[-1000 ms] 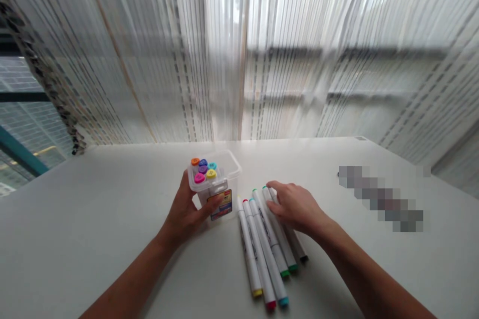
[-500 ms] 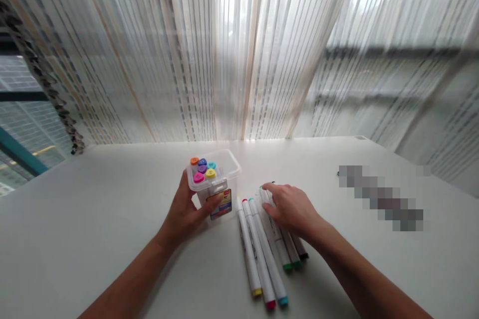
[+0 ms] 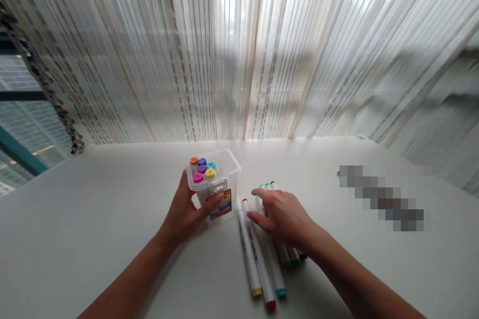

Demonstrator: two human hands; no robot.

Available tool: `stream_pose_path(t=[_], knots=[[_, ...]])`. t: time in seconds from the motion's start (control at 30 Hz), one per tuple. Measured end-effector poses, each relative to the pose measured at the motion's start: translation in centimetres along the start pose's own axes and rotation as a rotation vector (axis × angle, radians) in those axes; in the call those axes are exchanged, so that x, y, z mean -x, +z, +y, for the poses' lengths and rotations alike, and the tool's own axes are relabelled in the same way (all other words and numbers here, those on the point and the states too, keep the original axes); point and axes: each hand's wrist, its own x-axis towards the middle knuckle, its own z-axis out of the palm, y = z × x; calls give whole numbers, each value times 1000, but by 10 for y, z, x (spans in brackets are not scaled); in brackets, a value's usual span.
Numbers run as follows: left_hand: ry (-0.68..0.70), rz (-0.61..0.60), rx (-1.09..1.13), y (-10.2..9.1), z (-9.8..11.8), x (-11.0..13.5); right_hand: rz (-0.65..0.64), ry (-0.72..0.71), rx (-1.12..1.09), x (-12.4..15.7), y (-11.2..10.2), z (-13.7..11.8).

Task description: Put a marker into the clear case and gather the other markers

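Note:
My left hand [image 3: 190, 212] is wrapped around a clear plastic box [image 3: 234, 172] and steadies it, thumb across the printed label on its front. Inside, at the box's left side, several markers stand upright with orange, blue, purple, pink, yellow and light-blue caps [image 3: 202, 168]. To the right lies a row of white markers on the table. My right hand [image 3: 280, 214] hovers over them, palm down, thumb and index finger apart. Beneath it is the blue-ended marker [image 3: 276, 271], partly covered. Nearest the thumb lies the red-ended marker [image 3: 262, 264], beside the yellow-ended marker [image 3: 248, 254]. Green- and black-ended markers are mostly hidden under the hand.
The white table [image 3: 112, 199] reaches back to a striped sheer curtain [image 3: 239, 60]. A blurred-out patch [image 3: 381, 199] covers something on the table at the right. A window [image 3: 22, 89] shows at the far left.
My right hand has shifted left from the green-ended markers, with its thumb and index finger now farther apart. The blue-ended marker has slid slightly away from the red one. My left hand and the box stay put.

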Motion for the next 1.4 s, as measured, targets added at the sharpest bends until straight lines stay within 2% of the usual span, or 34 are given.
stream_pose_path(t=[0.1,0.23,0.47,0.73,0.97,1.2,1.4], knots=[[6,-1,-8,0,0,0,-36,-32,-1,1,-1,-4],[-13,-2,29,1,0,1,-40,-5,16,1,-2,-5],[-22,10,7,1,0,0,-50,-97,-5,3,1,-14],[-24,1,19,1,3,0,-12,0,39,-3,2,4],[-23,-14,-6,0,-3,1,154,175,100,-3,-8,20],[4,-20,-41,0,2,0,26,167,87,0,-4,7],[8,-7,-68,0,6,0,17,133,46,-1,3,3]])
